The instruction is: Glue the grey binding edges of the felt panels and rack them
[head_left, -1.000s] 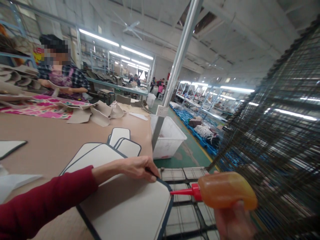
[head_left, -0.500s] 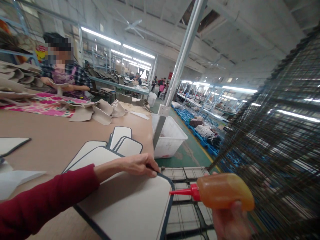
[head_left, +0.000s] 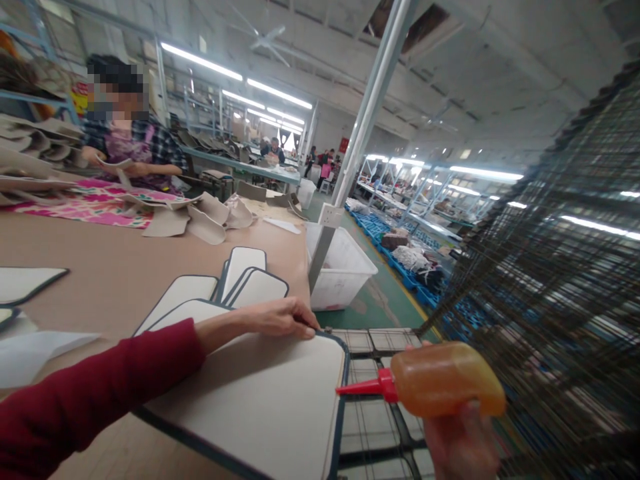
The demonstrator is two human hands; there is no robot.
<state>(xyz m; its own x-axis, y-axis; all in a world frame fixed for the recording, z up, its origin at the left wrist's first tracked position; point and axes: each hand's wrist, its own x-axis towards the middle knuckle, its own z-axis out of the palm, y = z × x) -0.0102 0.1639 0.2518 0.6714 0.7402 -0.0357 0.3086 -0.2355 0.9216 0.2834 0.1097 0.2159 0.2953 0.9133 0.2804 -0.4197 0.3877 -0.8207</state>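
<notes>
Far left, a co-worker (head_left: 131, 148), then curled beige pieces (head_left: 207, 223), small white panels (head_left: 267, 290), a metal pole (head_left: 359, 143) partly blocking a white bin (head_left: 350, 283), and dark wire mesh (head_left: 560, 233) on the right. Left arm's stretched across the big dark-edged panel (head_left: 260, 400), left hand (head_left: 280, 319) palm down, fingers together gripping its far edge. Right hand (head_left: 463, 440)'s wrapped around an amber bottle (head_left: 445, 377), red nozzle (head_left: 367, 387) aimed left at the panel's right edge.
</notes>
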